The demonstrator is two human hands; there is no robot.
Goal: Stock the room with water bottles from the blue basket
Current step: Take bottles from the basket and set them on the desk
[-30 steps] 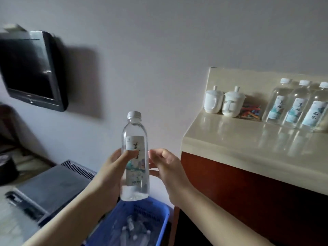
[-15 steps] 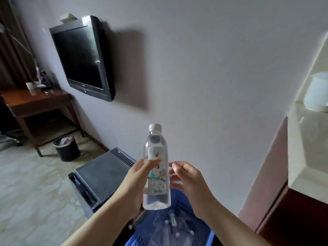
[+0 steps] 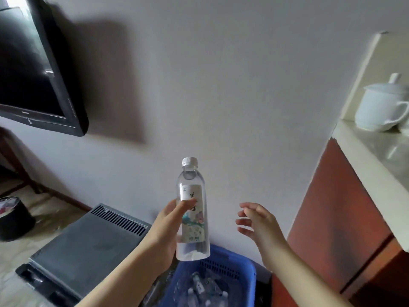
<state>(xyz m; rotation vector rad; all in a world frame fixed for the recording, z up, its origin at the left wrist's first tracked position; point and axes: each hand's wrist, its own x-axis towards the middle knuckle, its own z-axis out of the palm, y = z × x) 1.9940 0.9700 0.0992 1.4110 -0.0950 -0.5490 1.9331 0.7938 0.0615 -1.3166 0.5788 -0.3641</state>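
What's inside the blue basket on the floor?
More water bottles lie jumbled inside the blue basket; a few white caps show. The held bottle and the left hand cover part, so the count is unclear.

The clear plastic water bottle [image 3: 192, 209] hides the left hand's [image 3: 169, 227] fingers behind it. Below that bottle, the blue plastic basket [image 3: 241, 271] is cut by the bottom edge, its bottles blurred and uncountable.
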